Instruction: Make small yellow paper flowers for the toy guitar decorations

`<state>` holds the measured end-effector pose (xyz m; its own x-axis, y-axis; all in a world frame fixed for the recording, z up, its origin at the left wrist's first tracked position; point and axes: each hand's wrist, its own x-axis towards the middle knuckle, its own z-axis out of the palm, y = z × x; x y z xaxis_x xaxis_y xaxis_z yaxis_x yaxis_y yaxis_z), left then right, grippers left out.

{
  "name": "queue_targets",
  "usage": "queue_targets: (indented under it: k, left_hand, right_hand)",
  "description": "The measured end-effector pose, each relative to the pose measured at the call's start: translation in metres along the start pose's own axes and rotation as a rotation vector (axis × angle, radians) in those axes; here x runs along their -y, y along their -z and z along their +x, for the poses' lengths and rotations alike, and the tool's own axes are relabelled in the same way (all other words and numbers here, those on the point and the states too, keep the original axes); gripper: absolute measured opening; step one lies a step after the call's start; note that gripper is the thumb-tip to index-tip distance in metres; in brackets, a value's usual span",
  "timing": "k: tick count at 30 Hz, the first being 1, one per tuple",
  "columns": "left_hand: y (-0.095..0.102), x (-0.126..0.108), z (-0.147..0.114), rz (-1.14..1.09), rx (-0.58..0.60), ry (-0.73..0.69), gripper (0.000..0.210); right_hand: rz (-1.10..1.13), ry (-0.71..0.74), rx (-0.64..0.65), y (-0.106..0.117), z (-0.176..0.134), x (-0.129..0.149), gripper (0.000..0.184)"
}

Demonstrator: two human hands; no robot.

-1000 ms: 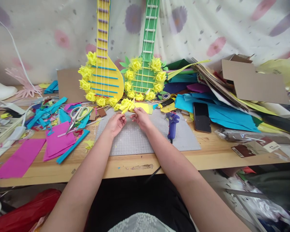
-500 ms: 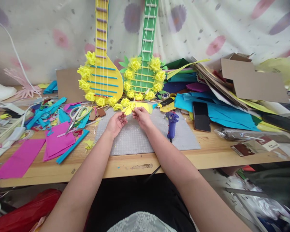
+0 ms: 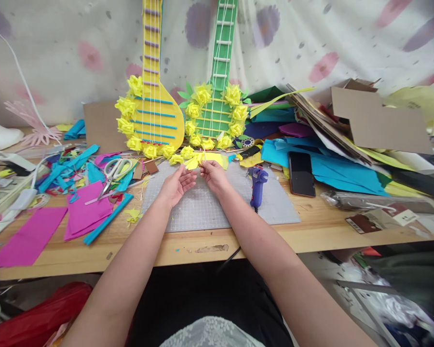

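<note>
My right hand [image 3: 214,177] pinches a yellow paper flower [image 3: 193,162] above the cutting mat, a thin stick tip showing at its fingertips. Close by on the left, my left hand [image 3: 177,185] is open, palm turned up and fingers stretched out. Its thumb is near the petals; whether it touches them I cannot tell. Behind the hands, a yellow paper guitar [image 3: 157,113] and a green one [image 3: 217,108] stand upright, trimmed with yellow flowers. More yellow flowers [image 3: 176,159] lie beyond the fingers.
A blue glue gun [image 3: 257,187] stands on the grey cutting mat [image 3: 198,217]. Further right lie a phone [image 3: 301,173] and blue paper [image 3: 354,173]. To the left are scissors [image 3: 112,177], magenta sheets [image 3: 88,212], a blue strip [image 3: 108,219] and paper scraps. Cardboard [image 3: 379,120] is stacked at the back right.
My left hand has moved slightly right and its fingers have straightened out. My right hand has shifted a little, still pinching the flower.
</note>
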<state>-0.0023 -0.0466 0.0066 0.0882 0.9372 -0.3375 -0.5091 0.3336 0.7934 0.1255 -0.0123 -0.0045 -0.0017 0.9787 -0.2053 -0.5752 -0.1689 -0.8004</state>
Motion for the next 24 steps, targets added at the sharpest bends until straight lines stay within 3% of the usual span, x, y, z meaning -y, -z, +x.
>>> queue_targets:
  k: [8, 17, 21, 24]
  left_hand:
    - [0.0014, -0.0014, 0.0004, -0.036, -0.088, -0.042, 0.007]
    - [0.001, -0.0045, 0.0009, -0.063, -0.102, -0.008, 0.024]
    - [0.0023, -0.0036, 0.0031, -0.012, -0.234, -0.176, 0.024]
    - [0.0044, -0.0036, 0.0046, 0.017, -0.242, -0.224, 0.025]
  right_hand:
    - [-0.133, 0.097, 0.091, 0.0007, 0.0, -0.0048, 0.023]
    - [-0.105, 0.085, 0.11, 0.0019, 0.0014, -0.0032, 0.024]
    - [-0.107, 0.056, 0.131, 0.0033, 0.002, -0.002, 0.023]
    - [-0.121, 0.051, 0.156, 0.0046, 0.0031, -0.0019, 0.025]
